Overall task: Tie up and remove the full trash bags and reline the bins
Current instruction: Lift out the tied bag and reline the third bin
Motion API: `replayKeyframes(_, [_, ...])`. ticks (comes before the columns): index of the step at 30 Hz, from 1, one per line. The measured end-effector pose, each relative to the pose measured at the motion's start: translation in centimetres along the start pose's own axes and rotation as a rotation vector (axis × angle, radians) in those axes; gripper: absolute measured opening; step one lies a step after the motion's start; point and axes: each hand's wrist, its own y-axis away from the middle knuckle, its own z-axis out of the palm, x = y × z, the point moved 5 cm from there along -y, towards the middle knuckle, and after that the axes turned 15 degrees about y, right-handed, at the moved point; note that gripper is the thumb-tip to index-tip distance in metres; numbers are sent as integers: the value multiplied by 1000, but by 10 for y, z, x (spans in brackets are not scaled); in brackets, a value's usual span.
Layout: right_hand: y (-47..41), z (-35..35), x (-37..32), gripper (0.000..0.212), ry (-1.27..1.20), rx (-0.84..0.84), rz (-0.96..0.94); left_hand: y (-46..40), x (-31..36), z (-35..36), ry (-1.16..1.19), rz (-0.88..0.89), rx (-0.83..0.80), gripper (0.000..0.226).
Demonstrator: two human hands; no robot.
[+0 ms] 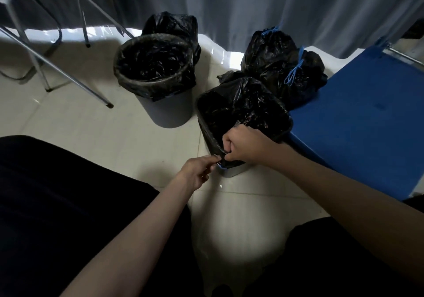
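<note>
From the head camera, both hands meet at the near corner of the rectangular bin (230, 173), where the black liner (243, 111) is folded over the rim. The right hand (245, 144) is curled into a fist over that corner, its fingers gripping the liner's edge. The left hand (198, 170) comes in just below and to the left of it, its thumb and fingertips pinching the same bunched edge, where a bit of blue drawstring shows against the plastic.

Beyond the grip and to its left stands the round bin (168, 111), grey, already lined with a black bag turned over its rim. Behind that bin sits a tied black bag (171, 22). Beyond the grip and to its right, two more full bags (286, 62) lean together, touching the rectangular bin's far side, each closed with a blue drawstring (294, 68). Just right of the grip lies a blue panel (367, 113). Far left are metal chair legs (57, 65), and a grey curtain (252, 5) hangs behind everything
</note>
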Motion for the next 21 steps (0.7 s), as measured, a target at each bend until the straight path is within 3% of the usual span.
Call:
replayKeyframes(6, [-1, 3, 4, 12, -46, -6, 11, -12, -10, -22, 91, 68, 89, 11])
replayKeyframes(11, [0, 5, 5, 18, -38, -9, -15, -12, -14, -11, 120, 46, -122, 20])
replayKeyframes(13, [2, 5, 8, 18, -40, -20, -18, -14, -11, -13, 59, 74, -54, 12])
replayKeyframes(15, [6, 6, 13, 14, -46, -40, -13, -16, -2, -17, 76, 129, 52, 21])
replayKeyframes(18, [11, 9, 23, 16, -45, -98, -1, -20, 14, -9, 207, 142, -14, 47])
replayKeyframes(21, [15, 13, 33, 25, -41, -160, 6, -26, 30, 0, 252, 151, -19, 44])
